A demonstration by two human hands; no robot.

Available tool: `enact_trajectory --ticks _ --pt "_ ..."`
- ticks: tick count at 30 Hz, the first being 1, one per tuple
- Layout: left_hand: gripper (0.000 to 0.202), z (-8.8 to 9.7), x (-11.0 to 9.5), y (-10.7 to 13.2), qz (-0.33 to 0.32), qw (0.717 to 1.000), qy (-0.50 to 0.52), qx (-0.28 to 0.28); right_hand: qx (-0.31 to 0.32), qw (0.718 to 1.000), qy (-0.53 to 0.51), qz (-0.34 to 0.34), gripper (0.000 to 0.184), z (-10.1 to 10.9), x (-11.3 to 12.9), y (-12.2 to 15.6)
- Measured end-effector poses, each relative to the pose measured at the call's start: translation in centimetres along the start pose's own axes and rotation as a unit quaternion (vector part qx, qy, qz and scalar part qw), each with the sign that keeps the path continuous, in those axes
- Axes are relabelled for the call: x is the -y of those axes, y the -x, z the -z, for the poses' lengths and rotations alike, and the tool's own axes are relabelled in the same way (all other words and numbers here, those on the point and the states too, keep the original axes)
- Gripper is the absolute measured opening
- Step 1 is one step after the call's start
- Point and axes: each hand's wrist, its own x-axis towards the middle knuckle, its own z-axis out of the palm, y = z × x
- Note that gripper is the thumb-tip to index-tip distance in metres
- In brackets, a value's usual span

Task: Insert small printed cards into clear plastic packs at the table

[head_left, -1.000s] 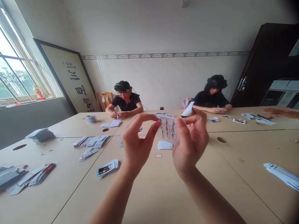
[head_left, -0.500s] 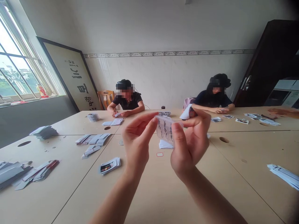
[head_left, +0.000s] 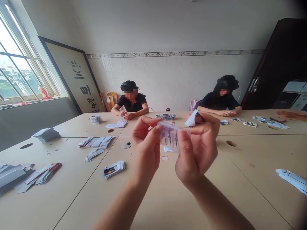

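In front of me, above the table, both hands hold a small clear plastic case [head_left: 169, 138]. Several dark, hook-like metal pieces show through it. My left hand [head_left: 146, 148] pinches its left edge between thumb and fingertips. On the opposite side, my right hand [head_left: 198, 150] grips the case with the thumb on its near face. A curled card [head_left: 191, 120], white with a dark printed side, sticks up from among my right fingers. Partly hidden behind the case, some white paper [head_left: 168, 149] lies on the table, with a red-edged label [head_left: 165, 158] nearer me.
Stacks of printed cards [head_left: 114, 169] and folded papers [head_left: 96, 142] lie on the left of the table [head_left: 165, 204]. More white strips [head_left: 291, 180] are at the right edge. Two people sit across, hands on the table. Round holes [head_left: 231, 143] pierce the tabletop.
My left hand has shifted slightly right, and the clear case has tilted a little between my hands. The curled card stays in my right hand, showing more of its dark side.
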Motion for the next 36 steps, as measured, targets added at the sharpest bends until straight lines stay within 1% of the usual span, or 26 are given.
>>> enact_trajectory --ticks 5,8,10,14,20,26,32,36 --pt "0.009 -0.1 0.28 0.14 0.019 0.999 0.022 -0.016 0.012 1.0 0.006 -0.013 0.008 -0.07 0.09 0.06" --pt "0.009 -0.21 0.58 0.23 0.021 0.999 0.027 -0.028 0.016 1.0 0.008 -0.016 0.008 -0.12 0.16 0.09" --pt "0.007 -0.23 0.63 0.29 0.021 0.999 0.026 -0.027 0.013 1.0 0.002 -0.014 0.009 -0.11 0.18 0.05" --pt "0.005 -0.01 0.21 0.23 0.024 0.999 0.016 -0.027 0.005 1.0 0.012 -0.019 0.01 -0.03 -0.04 -0.09" --pt "0.007 0.3 -0.23 -0.06 0.036 0.999 0.007 -0.035 0.008 0.998 0.011 -0.054 0.013 -0.17 -0.54 -0.01" --pt "0.006 0.02 0.0 0.12 0.064 0.997 0.026 -0.042 0.002 0.999 0.007 -0.032 0.011 -0.23 -0.42 0.01" --pt "0.013 -0.14 0.22 -0.03 0.106 0.991 0.043 -0.066 0.017 0.999 0.032 -0.02 0.01 -0.03 -0.19 0.0" --pt "0.014 -0.21 0.15 -0.08 0.126 0.987 0.07 -0.063 0.018 0.999 0.032 -0.014 0.009 0.0 -0.07 0.03"
